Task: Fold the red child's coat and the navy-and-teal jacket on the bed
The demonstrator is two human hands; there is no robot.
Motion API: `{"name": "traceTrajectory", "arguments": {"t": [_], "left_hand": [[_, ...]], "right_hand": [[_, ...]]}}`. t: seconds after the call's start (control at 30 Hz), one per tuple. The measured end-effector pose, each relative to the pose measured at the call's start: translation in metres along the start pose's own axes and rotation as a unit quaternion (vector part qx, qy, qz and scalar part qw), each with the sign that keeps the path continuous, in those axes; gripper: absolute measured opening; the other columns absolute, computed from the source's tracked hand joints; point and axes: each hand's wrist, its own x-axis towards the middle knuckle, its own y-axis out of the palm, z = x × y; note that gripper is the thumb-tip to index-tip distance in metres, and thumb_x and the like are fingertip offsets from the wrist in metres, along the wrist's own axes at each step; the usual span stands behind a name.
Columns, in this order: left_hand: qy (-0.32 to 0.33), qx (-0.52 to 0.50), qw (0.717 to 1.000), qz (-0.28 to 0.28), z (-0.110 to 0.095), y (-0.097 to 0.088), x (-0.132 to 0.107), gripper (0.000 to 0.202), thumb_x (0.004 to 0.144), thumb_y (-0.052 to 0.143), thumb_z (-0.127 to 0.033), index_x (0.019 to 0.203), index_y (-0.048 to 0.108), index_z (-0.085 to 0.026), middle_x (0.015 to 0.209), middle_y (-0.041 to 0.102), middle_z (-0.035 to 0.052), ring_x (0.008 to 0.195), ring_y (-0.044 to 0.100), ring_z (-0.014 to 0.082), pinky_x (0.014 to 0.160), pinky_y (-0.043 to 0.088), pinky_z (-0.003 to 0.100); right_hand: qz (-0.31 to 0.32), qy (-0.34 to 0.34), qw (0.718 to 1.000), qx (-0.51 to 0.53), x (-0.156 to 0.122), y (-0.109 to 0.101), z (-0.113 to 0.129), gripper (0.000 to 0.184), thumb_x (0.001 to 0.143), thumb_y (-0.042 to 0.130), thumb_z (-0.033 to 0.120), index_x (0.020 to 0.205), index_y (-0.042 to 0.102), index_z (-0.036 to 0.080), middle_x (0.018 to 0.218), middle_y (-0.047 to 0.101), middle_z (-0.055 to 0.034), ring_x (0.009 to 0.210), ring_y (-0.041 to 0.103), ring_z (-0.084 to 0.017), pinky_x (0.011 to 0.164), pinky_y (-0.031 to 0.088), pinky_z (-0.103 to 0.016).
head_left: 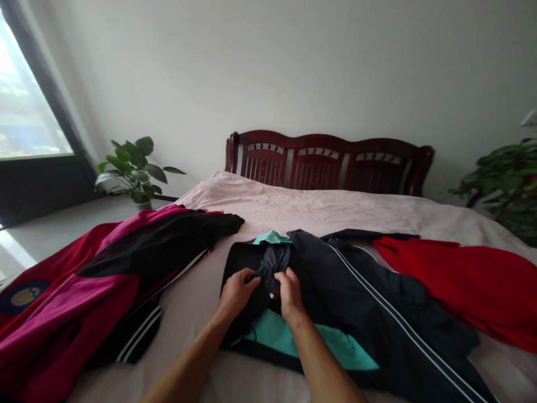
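A dark garment (274, 260) with thin, crumpled fabric lies in front of me. My left hand (240, 291) pinches its left side and my right hand (290, 292) pinches its right side, a short gap between them. A small white and reddish spot, too small to make out, shows by my right thumb. Around and under my hands is a black and teal piece of clothing (272, 330). Dark navy clothing with white double stripes (361, 285) spreads out to the right of my right hand; I cannot tell where one piece ends and the other begins.
Pink, black and red clothes (109, 296) are heaped on the left, and a red garment (465, 280) lies at the right. All rest on a pale pink bed sheet (268, 201). Beyond stand a dark wooden headboard (316, 162), a potted plant (136, 168) and leafy greenery (507, 184).
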Motion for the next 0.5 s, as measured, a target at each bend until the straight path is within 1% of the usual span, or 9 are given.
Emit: {"name": "traceTrajectory", "arguments": {"t": [0.07,0.17,0.23,0.27,0.37,0.5], "left_hand": [[0.002,-0.004,1.000,-0.009,-0.0006,0.0006,-0.0003,0.026,0.085,0.060,-0.037,0.101,0.075,-0.021,0.098,0.076,0.0049,0.090,0.067,0.0202,0.073,0.043,0.026],[0.006,-0.008,1.000,-0.016,-0.0008,0.0019,-0.0011,0.024,0.086,0.058,-0.035,0.098,0.075,-0.022,0.094,0.076,0.0032,0.086,0.066,0.0183,0.069,0.040,0.025],[0.006,-0.008,1.000,-0.021,-0.0010,0.0025,-0.0018,0.023,0.086,0.057,-0.034,0.095,0.074,-0.022,0.092,0.075,0.0023,0.083,0.065,0.0174,0.067,0.038,0.024],[0.007,-0.008,1.000,-0.023,-0.0012,0.0026,-0.0022,0.022,0.086,0.056,-0.034,0.093,0.074,-0.022,0.091,0.074,0.0019,0.082,0.064,0.0169,0.066,0.037,0.024],[0.013,-0.012,1.000,-0.025,-0.0018,0.0023,-0.0032,0.021,0.087,0.055,-0.034,0.088,0.073,-0.022,0.087,0.072,0.0006,0.079,0.062,0.0152,0.065,0.034,0.024],[0.018,-0.020,0.999,-0.021,-0.0003,0.0018,-0.0026,0.029,0.090,0.049,-0.039,0.075,0.067,-0.021,0.071,0.064,-0.0017,0.068,0.056,0.0133,0.061,0.030,0.024]], "right_hand": [[0.005,-0.008,1.000,0.009,-0.0004,0.0004,0.0009,0.024,0.069,0.056,0.036,0.086,0.060,0.020,0.064,0.062,0.0033,0.056,0.056,-0.015,0.052,0.045,-0.026],[0.012,-0.034,0.999,0.038,-0.0004,0.0017,0.0014,0.032,0.072,0.061,0.038,0.097,0.064,0.019,0.086,0.073,-0.0023,0.078,0.065,-0.019,0.070,0.051,-0.028],[0.013,-0.055,0.997,0.059,-0.0002,0.0022,0.0005,0.039,0.074,0.066,0.043,0.104,0.066,0.018,0.100,0.074,-0.0055,0.091,0.067,-0.022,0.080,0.052,-0.031],[0.014,-0.063,0.996,0.066,0.0001,0.0022,-0.0004,0.041,0.075,0.067,0.045,0.105,0.066,0.018,0.104,0.074,-0.0064,0.095,0.067,-0.023,0.082,0.052,-0.031],[0.017,-0.077,0.995,0.059,0.0011,0.0012,-0.0038,0.041,0.076,0.068,0.046,0.105,0.067,0.018,0.105,0.075,-0.0070,0.098,0.067,-0.025,0.083,0.052,-0.032],[0.002,-0.090,0.996,0.028,0.0026,-0.0005,-0.0074,0.036,0.079,0.064,0.044,0.102,0.068,0.018,0.102,0.076,-0.0060,0.097,0.067,-0.025,0.084,0.052,-0.033]]}}
